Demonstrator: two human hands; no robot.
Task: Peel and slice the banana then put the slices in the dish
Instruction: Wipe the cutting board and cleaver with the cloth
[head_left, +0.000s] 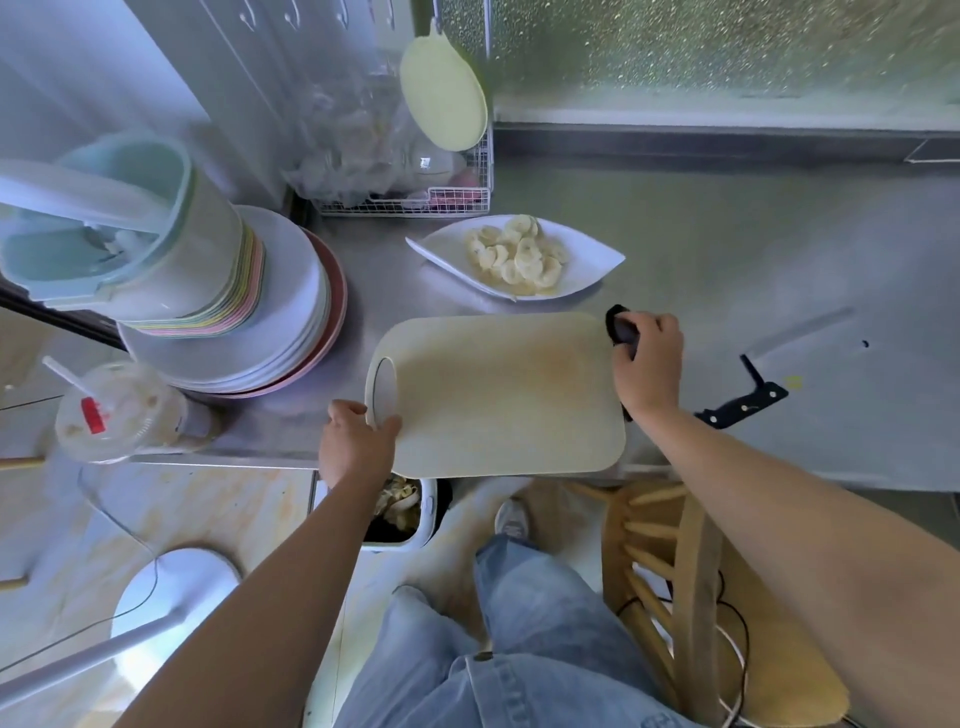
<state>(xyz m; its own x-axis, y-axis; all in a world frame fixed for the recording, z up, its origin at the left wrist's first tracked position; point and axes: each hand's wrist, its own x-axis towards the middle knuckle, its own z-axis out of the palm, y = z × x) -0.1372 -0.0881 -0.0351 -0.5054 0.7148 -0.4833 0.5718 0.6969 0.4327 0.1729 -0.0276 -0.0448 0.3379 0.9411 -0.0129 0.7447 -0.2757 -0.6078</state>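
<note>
The banana slices (517, 254) are already heaped in the white leaf-shaped dish (587, 270), which sits on the steel bench (727, 249) at about twelve o'clock from the cutting board (498, 395), close behind it but not touching.

The board is pale, bare of fruit and marked with a faint yellowish stain near its middle. It overhangs the near edge of the bench. The left hand (358, 441) is closed around the board's handle end at nine o'clock, fingers curled over the rim beside the oval handle hole. The right hand (649, 364) is at the board's three o'clock edge, closed on a small dark object (621, 327) pressed against the far right corner; I cannot tell what that object is.

A knife (748, 400) with a black riveted handle lies flat on the bench at three o'clock from the board, well clear of both hands.

At nine to ten o'clock stands a stack of plates (291, 322) with a pale green container (130, 228) on top, and a lidded plastic cup with a straw (119, 410) sits near the bench edge. A wire rack (415, 202) is at eleven o'clock, behind the dish.

Below the bench edge, under the left hand, a white bin (410, 514) holds what look like peelings. A wooden chair (691, 582) is at five o'clock, beside the person's jeans.
</note>
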